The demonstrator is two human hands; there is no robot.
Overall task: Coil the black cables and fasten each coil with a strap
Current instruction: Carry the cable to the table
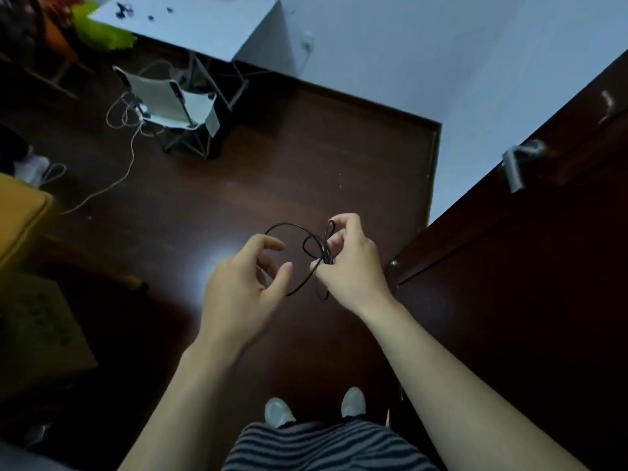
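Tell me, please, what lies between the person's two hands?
In the head view, a loop of the black cable spans the gap between the left hand and the right hand, which pinches it.

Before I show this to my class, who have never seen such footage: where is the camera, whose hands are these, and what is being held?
There is no machine here. A person wears one camera on the head, looking down, so you see both bare arms and the shoes on the dark floor. The right hand pinches a thin black cable gathered into a few loops. The left hand is beside the biggest loop, fingers relaxed; whether it touches the cable is unclear. No strap shows. Farther off stand a chair and a white table. A door is on the right.
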